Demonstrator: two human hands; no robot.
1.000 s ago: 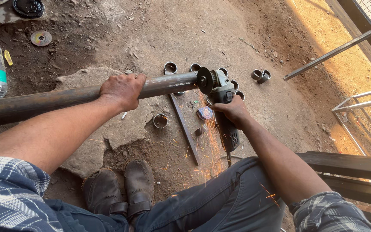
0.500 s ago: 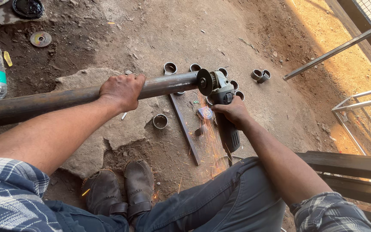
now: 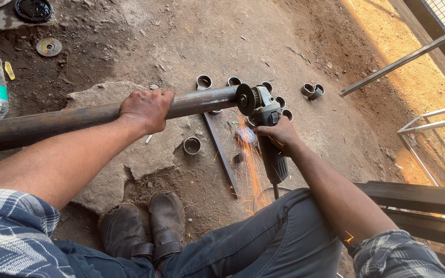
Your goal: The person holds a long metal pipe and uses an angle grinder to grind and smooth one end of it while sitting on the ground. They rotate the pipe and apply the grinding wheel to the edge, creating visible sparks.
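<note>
The left hand (image 3: pixel 145 108) grips the long rusty steel pipe (image 3: pixel 78 118) lying above the dirt floor, while the right hand (image 3: pixel 279 135) clutches a grey angle grinder (image 3: pixel 263 116) whose disc meets the pipe's end, throwing sparks.

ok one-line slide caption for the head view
Left hand steadies a steel pipe while right hand runs an angle grinder at its end, sparks flying.

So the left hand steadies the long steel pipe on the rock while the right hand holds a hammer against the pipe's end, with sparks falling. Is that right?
Not quite. In the head view the right hand holds an angle grinder, not a hammer, with its disc at the end of the steel pipe. The rest stands: the left hand steadies the pipe over the rock, and sparks fall.
</note>
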